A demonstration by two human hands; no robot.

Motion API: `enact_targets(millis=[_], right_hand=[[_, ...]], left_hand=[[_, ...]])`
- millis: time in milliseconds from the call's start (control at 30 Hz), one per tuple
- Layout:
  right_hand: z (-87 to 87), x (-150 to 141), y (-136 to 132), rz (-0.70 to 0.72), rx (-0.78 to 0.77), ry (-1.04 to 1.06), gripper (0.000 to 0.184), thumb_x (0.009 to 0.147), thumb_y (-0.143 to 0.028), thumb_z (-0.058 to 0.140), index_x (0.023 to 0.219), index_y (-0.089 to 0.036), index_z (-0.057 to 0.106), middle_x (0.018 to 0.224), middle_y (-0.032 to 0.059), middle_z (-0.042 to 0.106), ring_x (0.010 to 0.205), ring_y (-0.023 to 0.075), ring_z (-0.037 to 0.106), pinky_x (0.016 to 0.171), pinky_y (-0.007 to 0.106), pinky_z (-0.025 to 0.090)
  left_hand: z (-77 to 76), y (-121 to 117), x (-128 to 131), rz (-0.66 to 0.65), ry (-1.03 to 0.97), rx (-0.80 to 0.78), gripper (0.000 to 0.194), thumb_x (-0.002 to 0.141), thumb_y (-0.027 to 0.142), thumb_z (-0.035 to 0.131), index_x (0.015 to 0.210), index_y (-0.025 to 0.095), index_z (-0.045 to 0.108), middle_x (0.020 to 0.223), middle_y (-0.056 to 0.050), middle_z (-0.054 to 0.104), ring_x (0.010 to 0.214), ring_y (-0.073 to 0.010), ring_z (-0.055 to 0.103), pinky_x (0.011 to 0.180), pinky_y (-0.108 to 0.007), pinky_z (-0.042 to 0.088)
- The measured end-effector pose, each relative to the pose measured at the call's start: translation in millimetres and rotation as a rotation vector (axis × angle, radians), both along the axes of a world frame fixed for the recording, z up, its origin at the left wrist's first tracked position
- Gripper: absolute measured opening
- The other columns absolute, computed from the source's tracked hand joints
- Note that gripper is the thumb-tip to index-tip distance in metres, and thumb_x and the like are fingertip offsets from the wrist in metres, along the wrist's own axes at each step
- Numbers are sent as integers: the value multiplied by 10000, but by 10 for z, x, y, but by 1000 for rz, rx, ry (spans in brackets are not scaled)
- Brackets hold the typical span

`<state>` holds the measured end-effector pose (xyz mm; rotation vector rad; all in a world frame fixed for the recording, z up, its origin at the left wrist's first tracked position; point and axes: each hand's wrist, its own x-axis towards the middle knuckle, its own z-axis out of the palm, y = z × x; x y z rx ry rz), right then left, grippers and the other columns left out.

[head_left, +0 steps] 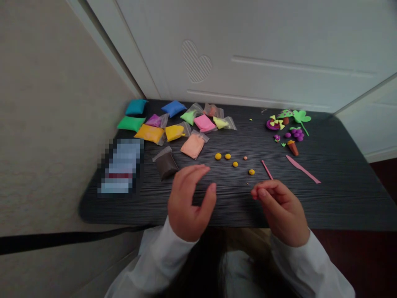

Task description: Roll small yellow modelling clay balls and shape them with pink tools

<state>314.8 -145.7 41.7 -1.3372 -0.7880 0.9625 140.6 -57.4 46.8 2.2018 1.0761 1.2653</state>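
Observation:
My left hand (pixel 189 203) hovers over the near part of the dark table (pixel 341 198), fingers curved and apart, holding nothing. My right hand (pixel 281 211) is pinched shut on a thin pink stick tool (pixel 266 169) that points away from me. Several small yellow clay balls (pixel 228 156) and a tiny peach ball (pixel 245 158) lie just beyond both hands. A brown clay bag (pixel 166 164) sits left of my left hand.
Several bags of coloured clay (pixel 173 124) are spread at the back left. Finished clay figures, a green tree, grapes and a flower (pixel 288 124), stand at the back right. A flat pink knife tool (pixel 302 169) lies right of them. A white door stands behind the table.

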Motion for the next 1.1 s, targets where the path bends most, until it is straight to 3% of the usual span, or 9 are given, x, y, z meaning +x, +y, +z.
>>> enact_targets(millis=[167, 400, 733, 967, 1100], right_hand=[[60, -3, 33, 2, 44, 369, 95, 713, -215, 666, 792, -227, 615, 659, -34, 629, 636, 69, 556, 637, 198, 457], [213, -93, -13, 142, 79, 597, 145, 716, -189, 661, 843, -247, 620, 676, -41, 648, 630, 68, 559, 647, 208, 465], [246, -105, -47, 166, 111, 586, 229, 657, -176, 710, 832, -271, 596, 684, -53, 621, 624, 76, 529, 617, 218, 435], [250, -86, -28, 122, 184, 544, 219, 679, -206, 697, 857, -260, 582, 670, -50, 574, 653, 76, 508, 634, 212, 420], [237, -78, -36, 76, 184, 433, 112, 765, -226, 613, 871, -255, 590, 662, -35, 587, 654, 95, 529, 651, 251, 427]], left_hand=[[73, -229, 255, -254, -90, -171, 332, 714, 80, 572, 1038, 148, 547, 1049, -83, 587, 996, -192, 534, 879, -357, 441], [200, -299, 269, -331, -218, -242, 336, 701, 25, 548, 1017, 140, 563, 1017, -76, 586, 978, -185, 540, 847, -330, 451], [231, -310, 283, -392, -257, -206, 361, 679, -3, 538, 1017, 124, 560, 998, -80, 586, 967, -186, 541, 838, -336, 461], [306, -188, 322, -400, -172, 89, 309, 628, 44, 631, 917, 143, 581, 943, -71, 608, 943, -211, 552, 839, -393, 464], [314, -154, 309, -387, -127, 101, 307, 644, 64, 645, 919, 182, 578, 939, -44, 612, 945, -203, 545, 862, -398, 456]])
